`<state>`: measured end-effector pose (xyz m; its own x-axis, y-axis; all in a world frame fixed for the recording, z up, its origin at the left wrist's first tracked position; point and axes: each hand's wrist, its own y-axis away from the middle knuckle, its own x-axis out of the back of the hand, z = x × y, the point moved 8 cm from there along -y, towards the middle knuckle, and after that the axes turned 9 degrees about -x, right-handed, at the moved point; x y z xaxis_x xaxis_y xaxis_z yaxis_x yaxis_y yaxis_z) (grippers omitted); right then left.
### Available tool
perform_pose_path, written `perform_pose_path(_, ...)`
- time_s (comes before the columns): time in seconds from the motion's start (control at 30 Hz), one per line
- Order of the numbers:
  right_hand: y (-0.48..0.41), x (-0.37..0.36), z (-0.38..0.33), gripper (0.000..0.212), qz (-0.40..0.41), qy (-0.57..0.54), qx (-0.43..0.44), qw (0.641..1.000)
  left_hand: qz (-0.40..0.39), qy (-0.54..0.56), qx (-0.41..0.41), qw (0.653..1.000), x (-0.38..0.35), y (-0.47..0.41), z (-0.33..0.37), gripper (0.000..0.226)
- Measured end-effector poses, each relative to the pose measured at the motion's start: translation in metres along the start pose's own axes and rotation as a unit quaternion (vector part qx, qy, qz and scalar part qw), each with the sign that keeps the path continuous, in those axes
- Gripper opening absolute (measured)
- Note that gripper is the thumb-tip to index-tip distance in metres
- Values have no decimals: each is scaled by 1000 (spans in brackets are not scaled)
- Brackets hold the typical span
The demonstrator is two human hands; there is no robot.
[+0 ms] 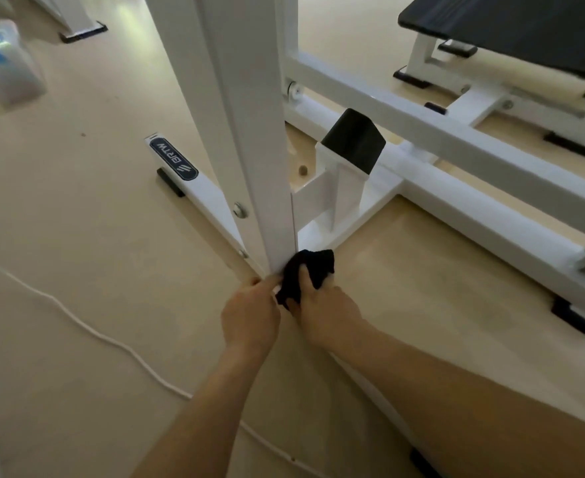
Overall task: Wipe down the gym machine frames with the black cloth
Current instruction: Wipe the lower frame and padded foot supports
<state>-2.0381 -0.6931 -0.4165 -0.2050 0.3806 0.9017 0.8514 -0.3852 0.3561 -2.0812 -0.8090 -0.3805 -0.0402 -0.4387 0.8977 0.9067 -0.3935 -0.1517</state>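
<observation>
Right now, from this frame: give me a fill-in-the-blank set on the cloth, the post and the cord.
1. The right hand holds a ____ cloth.
2. The cloth presses against the ____ end of the white upright post.
3. The white cord lies on the floor to the ____ of the left hand.

Missing words: black; bottom; left.

Upright post [249, 132]: top cut off by the frame edge, foot hidden behind the black cloth [313, 267]. Left hand [249, 313]: fingertips concealed, grip undetermined. Container [1, 63], upper left: blurred, unidentifiable. Bench pad [511, 32]: cropped at the right edge. Cable [77, 326]: partly hidden behind the left forearm.
</observation>
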Motion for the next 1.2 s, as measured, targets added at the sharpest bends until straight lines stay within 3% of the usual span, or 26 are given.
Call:
perform_pose_path(0.1, 11, -7, -5, 69, 79, 67, 25, 994, 67, 111, -50, 990, 3, 4, 24, 28)
perform_pose_path(0.2, 36, -14, 11, 61, 68, 48, 109, 991, -19, 165, -67, 984, -22, 23, 40, 38)
perform_pose_path(0.23, 42, -13, 18, 49, 42, 7, 147, 988, -39, 160, -61, 985, -31, 27, 37, 37)
perform_pose_path(0.3, 53, 2, 46, 24, -44, -180, 116, 976, -34, 192, -45, 980, -37, 33, 32, 29)
perform_pose_path(0.37, 57, 20, 74, 37, -56, -372, 9, 926, 17, 237, 11, 971, -33, 34, 20, 19)
perform_pose_path(0.43, 52, 32, 74, 26, 3, -358, -13, 934, 56, 235, 60, 969, -30, 33, 9, 19)
perform_pose_path(0.53, 27, 25, 27, 47, -16, -267, 22, 963, 83, 218, 80, 969, -34, 32, 1, 31)
perform_pose_path(0.6, 1, 11, 6, 56, -48, -197, 3, 979, 95, 308, 191, 927, -47, 30, -14, 34)
perform_pose_path(0.67, -22, 5, 2, 57, -66, -169, -36, 983, 104, 437, 344, 824, -65, 29, -23, 32)
perform_pose_path(0.7, -31, 2, 1, 55, -76, -167, -40, 982, 105, 466, 375, 795, -69, 26, -21, 34)
perform_pose_path(0.73, -38, 1, 2, 52, -81, -159, -37, 983, 101, 471, 378, 791, -70, 20, -16, 37)
perform_pose_path(0.8, -39, -1, 7, 46, -77, -144, -37, 986, 80, 442, 361, 818, -67, 18, -1, 42)
perform_pose_path(0.87, -25, -3, 17, 42, -74, -160, -21, 984, 38, 380, 319, 867, -61, 23, 15, 35)
perform_pose_path(0.97, 7, -10, 49, 42, -77, -115, 4, 990, -37, 255, 271, 927, -61, 49, 43, 43)
perform_pose_path(1.03, 31, -20, 81, 41, -118, -76, -15, 990, -80, 247, 257, 931, -70, 76, 65, 49)
perform_pose_path(1.13, 45, -24, 98, 30, -149, -4, -10, 989, -117, 309, 256, 909, -80, 96, 80, 53)
perform_pose_path(1.2, 32, -18, 78, 29, -137, -10, 27, 990, -109, 254, 241, 930, -79, 81, 69, 58)
